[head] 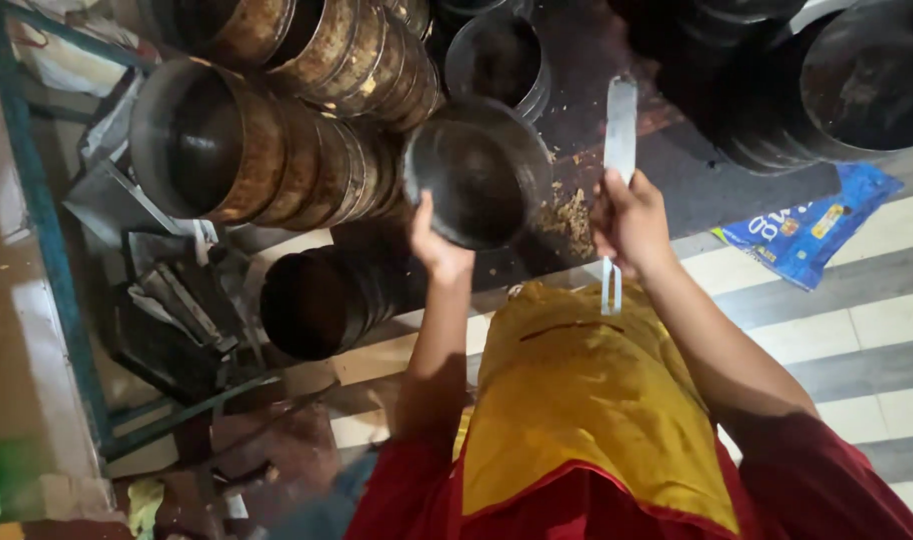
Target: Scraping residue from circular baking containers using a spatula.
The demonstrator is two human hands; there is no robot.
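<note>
Hands are kept apart, each clamped on its own thing. A round dark metal pan (480, 180) is gripped at its lower rim by the left hand (435, 245), with the fingers curled over the edge; the pan is tilted so that its blackened inside is turned toward the camera. A flat metal scraper (618, 150) is held upright in the right hand (629, 225), its pale blade raised above the fist and its forked lower end shown below it, just beside the pan's right edge. Whether blade and pan are touching cannot be told.

Brown crumbs (572, 218) are seen on the dark floor (697, 190) between the pan and the right hand. A yellow apron (577, 400) over red clothing is worn by the person.

Rows of rusty round tins (277, 160) are laid on their sides to the upper left, nested into one another, and a darker nested stack (322, 300) is seen below them, near the left forearm. More dark round pans (857, 80) are piled at the upper right. A blue wrapper (812, 225) is lying on the floor beneath that pile, at the edge of the pale striped tiles (857, 330). A blue-green metal frame (47, 230) is run along the left side.
</note>
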